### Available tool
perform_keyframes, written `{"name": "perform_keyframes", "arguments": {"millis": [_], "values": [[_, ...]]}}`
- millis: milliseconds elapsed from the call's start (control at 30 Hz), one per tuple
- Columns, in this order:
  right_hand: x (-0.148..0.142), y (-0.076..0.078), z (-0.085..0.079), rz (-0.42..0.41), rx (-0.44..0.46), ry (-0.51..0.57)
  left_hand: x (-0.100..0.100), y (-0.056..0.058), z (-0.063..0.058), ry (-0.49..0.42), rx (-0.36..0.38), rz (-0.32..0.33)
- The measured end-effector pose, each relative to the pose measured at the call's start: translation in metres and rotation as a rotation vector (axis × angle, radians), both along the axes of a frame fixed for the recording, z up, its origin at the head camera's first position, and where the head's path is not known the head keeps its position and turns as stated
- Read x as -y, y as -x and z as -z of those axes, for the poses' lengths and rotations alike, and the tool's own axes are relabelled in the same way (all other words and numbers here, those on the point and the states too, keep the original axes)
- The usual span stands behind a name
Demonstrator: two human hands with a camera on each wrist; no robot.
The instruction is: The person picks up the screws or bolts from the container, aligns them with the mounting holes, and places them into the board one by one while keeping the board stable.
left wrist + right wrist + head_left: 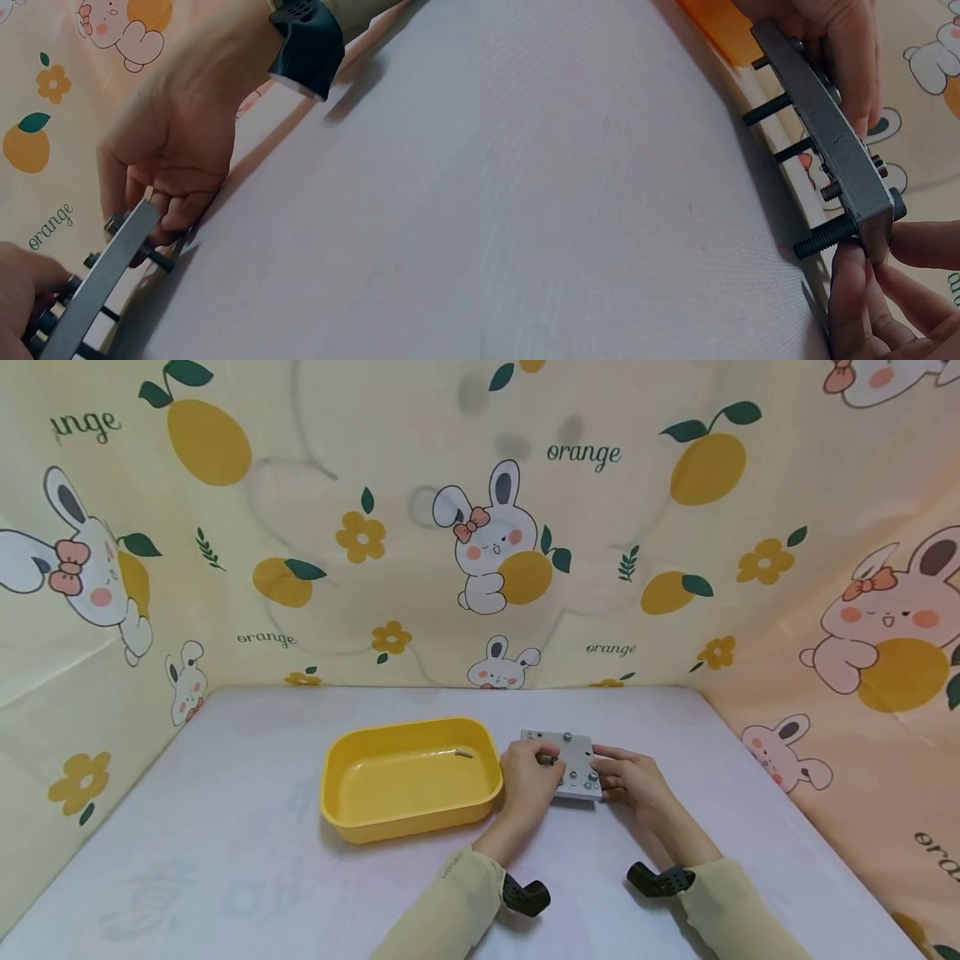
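Observation:
My right hand (637,785) grips the right edge of a grey metal plate (576,758), thumb on top and fingers below. Several screws stand in its holes, their heads above the top face. In the right wrist view, threaded shanks, such as this long bolt (826,237), stick out beneath the plate, which is raised off the table. At the plate's left side, my left hand (527,781) pinches a dark bolt (547,760) between thumb and forefinger, over the top face. Its lower end is hidden by the fingers.
Left of the plate stands a yellow tray (420,828), its right wall close beside my left hand. One small screw (464,753) lies inside it. The white table (247,827) is bordered at the back and sides by patterned cloth (420,635).

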State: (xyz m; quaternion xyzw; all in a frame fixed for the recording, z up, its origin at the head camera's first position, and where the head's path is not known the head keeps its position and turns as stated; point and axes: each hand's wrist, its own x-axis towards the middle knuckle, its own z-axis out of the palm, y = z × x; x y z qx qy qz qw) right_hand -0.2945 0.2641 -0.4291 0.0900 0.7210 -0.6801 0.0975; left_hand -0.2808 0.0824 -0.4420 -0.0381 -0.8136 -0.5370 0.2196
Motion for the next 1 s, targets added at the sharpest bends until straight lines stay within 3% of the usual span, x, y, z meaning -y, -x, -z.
{"name": "perform_keyframes", "arguments": {"millis": [133, 267, 367, 433, 567, 700, 867, 1000], "values": [[-0.002, 0.001, 0.001, 0.007, 0.010, -0.006, 0.004, 0.003, 0.001, 0.020, 0.033, 0.026], [-0.003, 0.002, 0.003, 0.012, 0.013, -0.020, 0.005, -0.003, -0.001, -0.016, 0.061, 0.097], [-0.004, 0.003, 0.004, 0.013, 0.015, -0.030, 0.010, -0.013, -0.012, -0.059, 0.074, 0.178], [-0.004, 0.003, 0.004, 0.011, 0.016, -0.034, 0.019, -0.021, -0.025, -0.079, 0.058, 0.242], [-0.002, 0.004, 0.003, -0.003, 0.005, -0.029, 0.054, -0.024, -0.052, -0.079, 0.016, 0.331], [-0.002, 0.004, 0.002, -0.009, 0.007, -0.023, 0.107, -0.010, -0.065, -0.032, 0.083, 0.302], [-0.003, 0.002, 0.002, -0.009, 0.011, -0.033, 0.166, 0.010, -0.059, -0.003, 0.181, 0.244], [-0.002, 0.003, 0.005, -0.010, 0.002, -0.023, 0.191, 0.020, -0.046, -0.008, 0.227, 0.245]]}}
